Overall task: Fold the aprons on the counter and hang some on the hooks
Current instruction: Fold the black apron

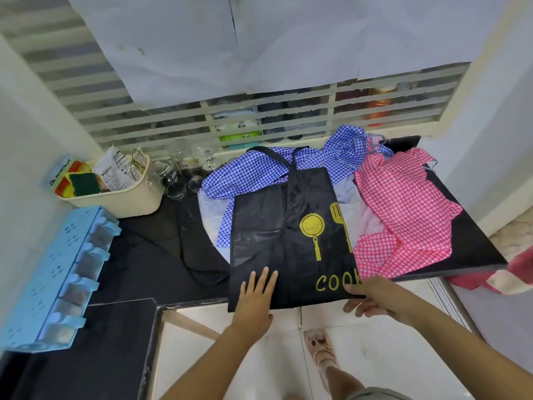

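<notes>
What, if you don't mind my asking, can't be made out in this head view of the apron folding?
- Hooks: none shows in the head view.
- Black apron: its folded edge cuts the yellow word after COO and halves the spatula.
- Right hand: fingers hidden under the hem it pinches.
- Blue checked apron: largely covered by the black apron.
- Jars: blurred, behind the slatted grille.
- Red cloth: cut off by the right edge.

Near centre, black yellow-printed apron (pixel 274 226): thin cloth, faint sheen, creased. Far, blue gingham apron (pixel 245 174); right, pink gingham apron (pixel 403 203): woven cloth, matt, rumpled. Left, black counter (pixel 144 255): smooth, dull; cream basket (pixel 124 200), light-blue rack (pixel 57 269): smooth plastic; clear jars (pixel 176 168): glossy glass.
</notes>
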A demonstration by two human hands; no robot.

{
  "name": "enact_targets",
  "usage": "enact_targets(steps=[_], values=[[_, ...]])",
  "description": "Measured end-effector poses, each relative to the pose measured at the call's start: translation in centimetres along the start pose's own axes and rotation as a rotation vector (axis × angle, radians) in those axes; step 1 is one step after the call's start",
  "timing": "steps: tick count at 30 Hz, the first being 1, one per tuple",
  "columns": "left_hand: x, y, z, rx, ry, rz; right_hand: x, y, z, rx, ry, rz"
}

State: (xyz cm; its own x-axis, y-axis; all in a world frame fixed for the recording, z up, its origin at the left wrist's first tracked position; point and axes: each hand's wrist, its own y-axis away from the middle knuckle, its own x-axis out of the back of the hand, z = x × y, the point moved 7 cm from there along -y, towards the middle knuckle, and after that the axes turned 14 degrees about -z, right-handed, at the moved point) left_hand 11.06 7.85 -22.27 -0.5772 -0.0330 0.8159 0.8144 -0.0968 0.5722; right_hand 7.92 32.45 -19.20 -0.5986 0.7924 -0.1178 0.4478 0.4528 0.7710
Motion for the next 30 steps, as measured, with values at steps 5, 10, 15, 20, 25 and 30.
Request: enact_targets(steps=[5,10,15,20,25,30], values=[[-1.1,-0.2,-1.1,0.05,-0.07,0.058,1.6,0.5,0.4,-0.182,0.55,0.229],[-0.9,-1.2,-1.6,-0.013,-0.102,0.202,2.5,1.1,-2.7,0.373,0.798,0.4],[-0.7,-1.1,-1.8,-0.089,-0.106,0.212,2.4,-1.2,-4.4,0.379,1.343,0.206],[-1.0,-0.4,-3.9,-0.051,-0.03,0.213,2.1,-4.6,-1.7,0.223,1.729,0.029],[-1.2,0.8,-6.0,0.002,0.058,0.219,2.1,-5.9,-1.9,0.377,1.559,0.178],[-0.6,0.2,-7.4,-0.032,0.155,0.267,1.3,-6.9,-4.3,0.467,1.644,0.271]])
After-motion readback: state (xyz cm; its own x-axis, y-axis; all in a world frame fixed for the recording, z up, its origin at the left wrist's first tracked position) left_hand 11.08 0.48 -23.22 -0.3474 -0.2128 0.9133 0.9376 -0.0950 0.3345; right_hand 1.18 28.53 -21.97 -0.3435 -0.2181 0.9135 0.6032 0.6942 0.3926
